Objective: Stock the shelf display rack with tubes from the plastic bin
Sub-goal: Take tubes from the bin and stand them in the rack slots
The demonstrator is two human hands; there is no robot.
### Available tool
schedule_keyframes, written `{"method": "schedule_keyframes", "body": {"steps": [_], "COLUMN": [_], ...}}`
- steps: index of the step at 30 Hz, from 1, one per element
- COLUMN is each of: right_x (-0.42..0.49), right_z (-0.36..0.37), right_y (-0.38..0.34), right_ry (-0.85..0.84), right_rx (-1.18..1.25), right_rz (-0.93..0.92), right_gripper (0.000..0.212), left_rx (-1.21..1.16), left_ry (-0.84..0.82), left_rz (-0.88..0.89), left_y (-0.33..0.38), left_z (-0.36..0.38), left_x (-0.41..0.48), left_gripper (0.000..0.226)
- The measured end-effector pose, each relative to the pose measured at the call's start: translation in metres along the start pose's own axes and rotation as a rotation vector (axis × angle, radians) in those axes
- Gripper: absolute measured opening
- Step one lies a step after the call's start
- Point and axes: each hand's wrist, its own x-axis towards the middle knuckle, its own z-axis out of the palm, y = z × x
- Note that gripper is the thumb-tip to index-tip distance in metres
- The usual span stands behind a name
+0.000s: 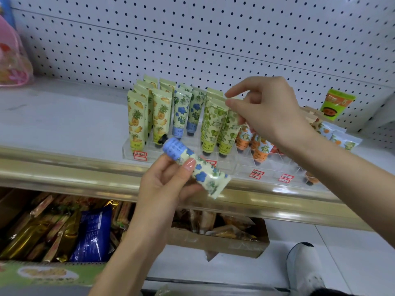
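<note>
**Blue-flower tube in hand at the shelf rack**

I am looking at a white pegboard wall (192, 39) behind a pale shelf (64, 116) edged with a gold trim (64, 167). On the shelf stands a clear acrylic display rack (128, 151) with red price labels (140, 155) on its front.

Tubes stand cap-down in its slots: pineapple-print tubes (136, 120) at the left, blue-flower ones next, then green-leaf ones, then orange-print tubes (260, 150) at the right.

My left hand (162, 189) grips a blue-flower tube (201, 174) in front of the rack, just above the trim. It lies tilted, its blue cap end up and to the left and its flat crimped end down and to the right. It is cream with blue blossoms and green leaves.

My right hand (271, 112) pinches the crimped top of a green-leaf tube (228, 129) standing in the rack.

Below the shelf, a cardboard box holds snack packets (53, 227).
</note>
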Motion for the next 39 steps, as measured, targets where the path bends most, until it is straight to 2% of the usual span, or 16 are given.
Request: {"method": "schedule_keyframes", "body": {"steps": [2, 4, 7, 13, 20, 23, 27, 31, 33, 36, 39], "right_x": [-0.017, -0.036, -0.055, -0.058, -0.044, -0.036, -0.02, -0.004, 0.008, 0.029, 0.044], "right_z": [-0.004, -0.004, 0.003, 0.007, -0.019, -0.026, -0.035, -0.035, -0.035, -0.031, -0.021], "right_y": [-0.001, 0.0, 0.004, 0.006, -0.003, -0.014, -0.035, -0.053, -0.057, -0.061, -0.059], "right_ry": [-0.08, -0.232, -0.377, -0.447, -0.334, -0.332, -0.382, -0.395, -0.359, -0.294, -0.236], "right_rx": [0.009, 0.024, 0.104, 0.345, 0.499, 0.415, 0.214, 0.076, 0.031, -0.047, -0.109], "right_rz": [-0.048, -0.07, -0.015, 0.2, 0.216, 0.167, 0.065, 0.006, 0.015, 0.041, 0.028], "right_gripper": [0.011, 0.015, 0.021, 0.015, 0.025, 0.019, 0.023, 0.019, 0.02, 0.019, 0.019], "left_rx": [-0.084, -0.146, -0.161, -0.127, -0.018, 0.126, 0.371, 0.862, 1.091, 1.302, 1.354], "left_ry": [0.039, 0.063, 0.064, 0.075, 0.037, 0.034, 0.098, 0.135, 0.135, 0.077, 0.014], "left_rz": [0.017, 0.025, 0.057, 0.087, 0.066, 0.104, 0.287, 0.547, 0.656, 0.653, 0.605], "left_y": [0.001, 0.002, 0.002, 0.003, 0.005, 0.006, 0.007, -0.002, -0.006, -0.01, -0.015], "left_z": [0.002, 0.003, 0.005, 0.006, -0.004, -0.005, -0.006, -0.018, -0.024, -0.028, -0.029], "left_x": [0.001, 0.001, 0.001, -0.001, -0.001, 0.0, 0.004, 0.009, 0.011, 0.012, 0.012], "left_gripper": [0.027, 0.026, 0.03, 0.028, 0.024, 0.027, 0.018, 0.023, 0.037, 0.055, 0.06]}}
